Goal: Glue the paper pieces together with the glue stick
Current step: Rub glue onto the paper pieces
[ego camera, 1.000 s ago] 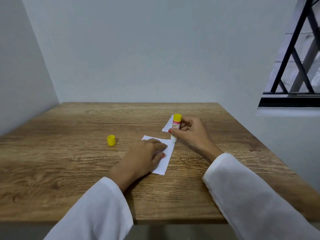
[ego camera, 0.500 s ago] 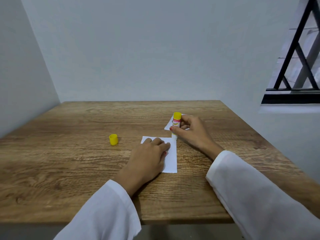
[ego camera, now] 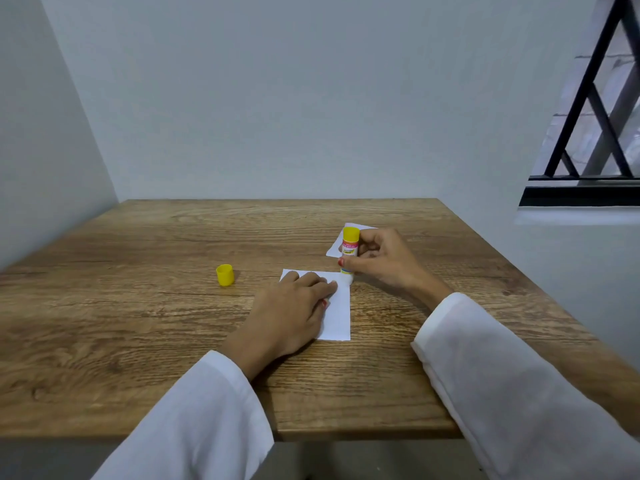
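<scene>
A person in white sleeves works at a square wooden table set in a corner of pale grey walls. The left hand lies palm down on a white rectangular sheet of paper near the middle of the table, its fingers straight and close together, pressing the sheet flat. The right hand grips a small glue stick with a yellow end and a pink and yellow label, thumb and curled fingers wrapped around the barrel. The stick stands almost upright, its lower tip touching the far right corner of the sheet. Behind the stick, partly hidden by the right hand, lies a second white piece of paper. To the left, well apart from the sheet, a small yellow plastic cap stands on the table. A window with black metal bars is at the upper right.
</scene>
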